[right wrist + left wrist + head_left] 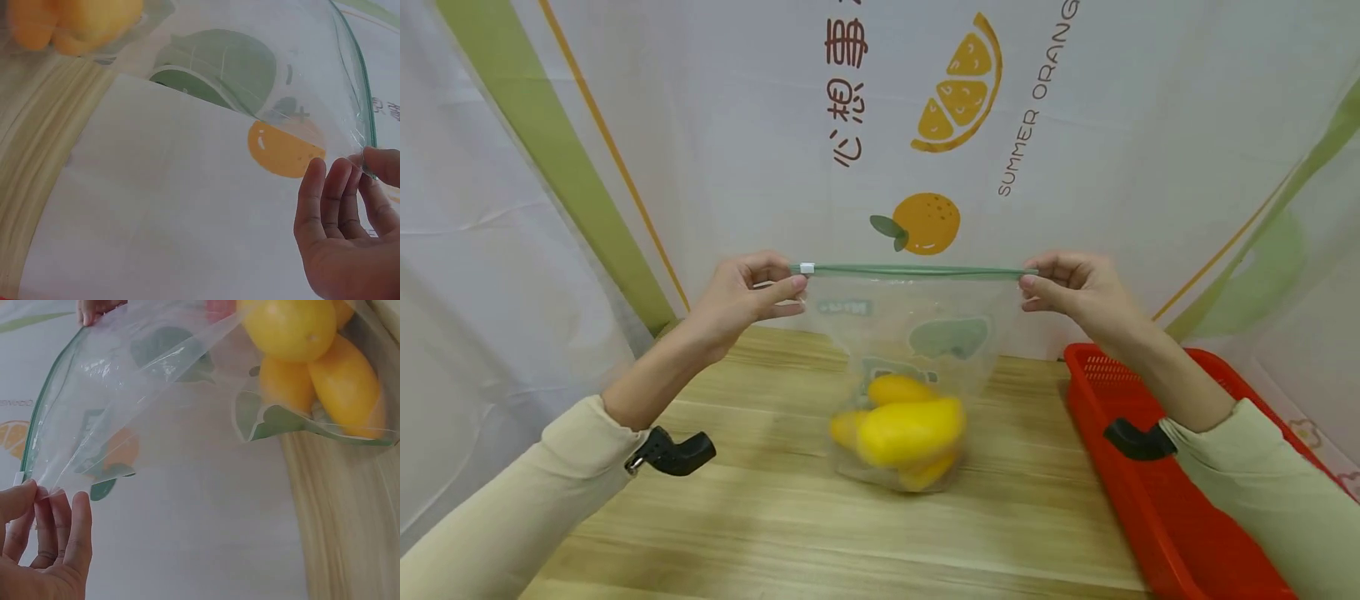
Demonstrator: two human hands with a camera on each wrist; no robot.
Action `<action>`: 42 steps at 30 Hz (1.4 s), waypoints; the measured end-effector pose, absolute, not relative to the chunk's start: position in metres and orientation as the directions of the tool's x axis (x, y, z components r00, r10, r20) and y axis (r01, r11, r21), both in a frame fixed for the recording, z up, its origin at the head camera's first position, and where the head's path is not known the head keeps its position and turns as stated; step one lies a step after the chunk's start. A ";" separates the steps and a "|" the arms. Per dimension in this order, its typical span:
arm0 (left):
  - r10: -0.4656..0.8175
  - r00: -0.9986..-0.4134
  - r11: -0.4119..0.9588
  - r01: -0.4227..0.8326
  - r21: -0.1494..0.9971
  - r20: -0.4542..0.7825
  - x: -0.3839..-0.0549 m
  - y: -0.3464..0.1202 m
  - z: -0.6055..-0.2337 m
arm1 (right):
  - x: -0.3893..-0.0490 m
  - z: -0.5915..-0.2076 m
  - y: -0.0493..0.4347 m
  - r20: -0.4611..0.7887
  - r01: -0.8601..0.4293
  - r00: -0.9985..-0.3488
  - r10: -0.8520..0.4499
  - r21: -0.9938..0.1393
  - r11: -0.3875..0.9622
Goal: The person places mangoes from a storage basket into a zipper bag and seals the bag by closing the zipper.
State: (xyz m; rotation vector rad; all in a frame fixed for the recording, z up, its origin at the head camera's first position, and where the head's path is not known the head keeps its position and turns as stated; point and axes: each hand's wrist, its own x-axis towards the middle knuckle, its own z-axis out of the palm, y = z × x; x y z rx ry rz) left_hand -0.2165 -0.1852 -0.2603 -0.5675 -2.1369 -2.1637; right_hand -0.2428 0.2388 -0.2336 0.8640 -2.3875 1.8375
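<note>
A clear zip bag (pixel 880 325) with green leaf prints hangs spread between my two hands over the table. Its green zip strip (pixel 917 270) runs straight across the top, and a white slider (pixel 807 268) sits at the left end. My left hand (pixel 741 292) pinches the top left corner beside that slider, thumb against fingers. The opposite corner is pinched by my right hand (pixel 1078 287). Several smooth yellow, mango-like fruits (pixel 910 429) lie bunched at the bag's bottom. In the left wrist view, these fruits (pixel 350 387) show rounded ends through the plastic.
To the right, a red plastic basket (pixel 1123 467) stands on the wood-grain table (pixel 737 500), partly under my right forearm. A white curtain (pixel 737 125) printed with oranges hangs behind the bag. Black mounts (pixel 677 452) stick out at both sleeve cuffs.
</note>
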 end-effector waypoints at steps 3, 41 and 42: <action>0.213 -0.940 -0.052 0.260 0.964 0.265 -0.221 -0.182 -0.267 | -0.248 -0.239 0.239 0.318 -0.426 -0.855 -0.409 -0.882 0.204; 0.276 -0.915 0.125 0.337 0.933 0.294 -0.228 -0.155 -0.280 | -0.270 -0.237 0.187 0.540 -0.735 -0.678 -0.499 -0.487 0.471; 0.276 -0.914 0.129 0.341 0.931 0.297 -0.228 -0.154 -0.280 | -0.269 -0.236 0.183 0.541 -0.746 -0.666 -0.514 -0.471 0.470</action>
